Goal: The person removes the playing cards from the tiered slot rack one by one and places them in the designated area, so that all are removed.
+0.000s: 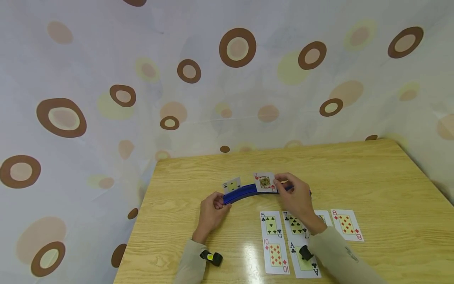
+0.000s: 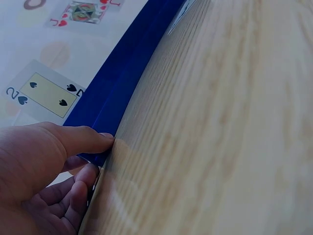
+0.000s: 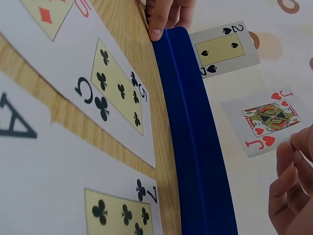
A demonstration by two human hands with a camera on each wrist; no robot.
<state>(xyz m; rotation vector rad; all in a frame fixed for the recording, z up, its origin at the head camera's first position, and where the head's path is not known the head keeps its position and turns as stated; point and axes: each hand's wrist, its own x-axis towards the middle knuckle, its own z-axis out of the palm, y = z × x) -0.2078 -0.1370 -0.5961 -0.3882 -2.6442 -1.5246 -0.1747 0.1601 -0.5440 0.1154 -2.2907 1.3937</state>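
Observation:
A curved blue card holder (image 1: 242,192) lies on the table, and my left hand (image 1: 213,213) pinches its left end between thumb and fingers. Near that end a two of spades (image 3: 227,49) stands upright in the holder. My right hand (image 1: 297,197) pinches a jack of hearts (image 1: 265,182) by its right edge. Both wrist views show a small gap between the jack (image 3: 271,120) and the blue holder (image 3: 188,117). The right hand covers part of the holder's right end in the head view.
Face-up cards lie in rows in front of the holder: five of clubs (image 1: 271,225), seven of clubs (image 1: 294,227), eight of diamonds (image 1: 347,225), ten of diamonds (image 1: 276,256), ace of clubs (image 1: 306,270). The right arm partly hides another card. Patterned cloth (image 1: 237,90) hangs behind the wooden table (image 1: 184,177).

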